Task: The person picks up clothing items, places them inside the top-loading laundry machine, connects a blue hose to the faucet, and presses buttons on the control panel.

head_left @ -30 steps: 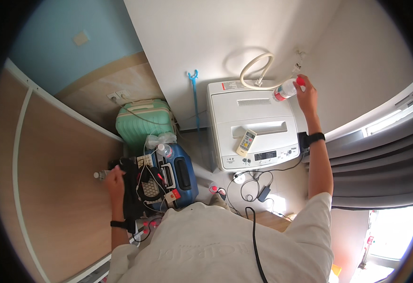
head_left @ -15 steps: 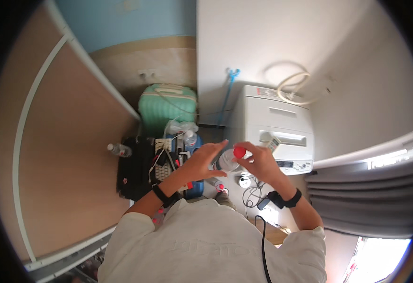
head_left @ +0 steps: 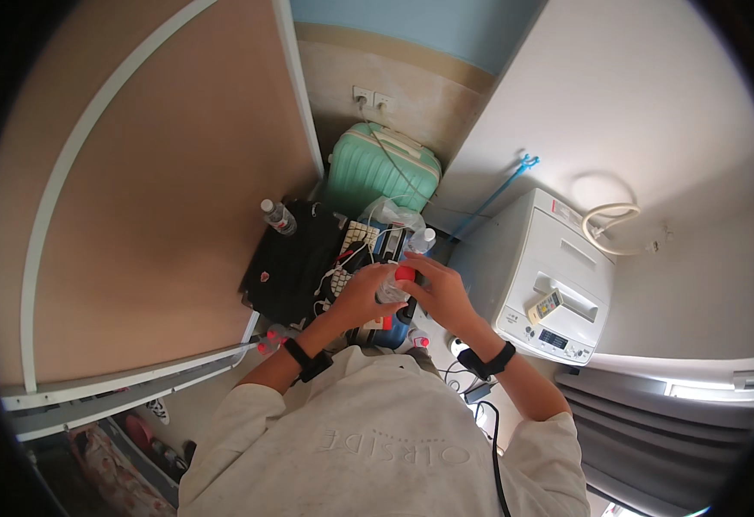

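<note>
A clear plastic bottle (head_left: 389, 290) with a red cap (head_left: 405, 273) is between my hands, in front of my chest. My left hand (head_left: 361, 295) curls round the bottle's body, thumb and fingers on either side. My right hand (head_left: 442, 295) has its fingers and thumb closed on the red cap. Both wrists wear black bands. Below the hands lie a blue suitcase (head_left: 388, 336) and a white keyboard (head_left: 361, 234), partly covered by my hands and cables.
A black suitcase (head_left: 286, 267) carries a clear bottle (head_left: 279, 217) at left. Behind is a green suitcase (head_left: 381, 172). A white washing machine (head_left: 528, 267) with a remote control (head_left: 545, 306) stands right, near a blue pole (head_left: 498, 191). Another red-capped bottle (head_left: 419, 339) is by my feet.
My view has turned, so the room appears shifted to the right. My left hand, spread beside the bottle before, has closed round it. The right hand stays on the red cap.
</note>
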Available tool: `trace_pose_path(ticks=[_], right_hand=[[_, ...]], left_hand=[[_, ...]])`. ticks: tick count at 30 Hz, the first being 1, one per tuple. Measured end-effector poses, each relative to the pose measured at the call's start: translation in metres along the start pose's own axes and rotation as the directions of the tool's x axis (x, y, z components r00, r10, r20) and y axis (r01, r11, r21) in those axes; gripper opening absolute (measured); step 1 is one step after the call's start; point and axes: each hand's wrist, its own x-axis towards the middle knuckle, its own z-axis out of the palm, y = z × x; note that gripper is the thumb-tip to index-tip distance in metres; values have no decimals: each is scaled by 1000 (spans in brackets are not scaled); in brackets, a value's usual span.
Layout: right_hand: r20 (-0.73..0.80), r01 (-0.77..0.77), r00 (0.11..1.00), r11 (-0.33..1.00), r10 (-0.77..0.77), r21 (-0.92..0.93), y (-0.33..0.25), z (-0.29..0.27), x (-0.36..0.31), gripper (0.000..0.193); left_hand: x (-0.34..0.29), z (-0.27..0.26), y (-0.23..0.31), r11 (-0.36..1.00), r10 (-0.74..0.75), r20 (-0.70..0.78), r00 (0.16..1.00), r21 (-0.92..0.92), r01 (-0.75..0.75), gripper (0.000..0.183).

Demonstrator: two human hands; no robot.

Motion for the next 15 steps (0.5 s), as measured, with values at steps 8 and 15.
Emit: trace_pose_path(ticks=[8,15], right_hand=[[136,-188,972,981,192,-43,-14,1,21,51],[-3,-291,956,948,294,127,32,-49,-17,45]], left_hand=[[-33,-51,-63,989,-139,-186,973,29,147,69],[-76,-93,-173,909,-335,-425,841,90,407,57]])
